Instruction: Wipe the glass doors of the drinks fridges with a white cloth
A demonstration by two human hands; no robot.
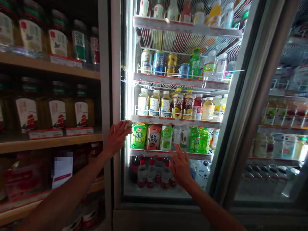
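Beverage cooler with glass door (166, 192), viewed from the front, with both hands raised before it. The left hand (117, 134) lies at the left edge of the door, beside the lit vertical strip (130, 64); its fingers are extended and close together over a pale, crumpled cloth (129, 125). Whether the thumb pinches the cloth cannot be told. The cloth is at the fingertips, level with the top of the green tea bottle (139, 136) behind the glass. The right hand (180, 165) is empty, its fingers spread and pointing upward, in front of the lower middle of the door; whether it touches the glass cannot be told.

Inside the cooler, the upper shelves bear assorted bottles and a row of cans (158, 62). The middle shelf (173, 121) carries tea bottles with white caps (154, 104) and dark bottles with yellow caps (178, 104). Below it stand green and reddish bottles, and at the base, bottles with red caps (151, 173). To the left, wooden shelves (48, 65) hold large labelled bottles (57, 107). To the right, beyond the metal door frame (260, 96), a second cooler section (276, 179) displays further rows of bottles.
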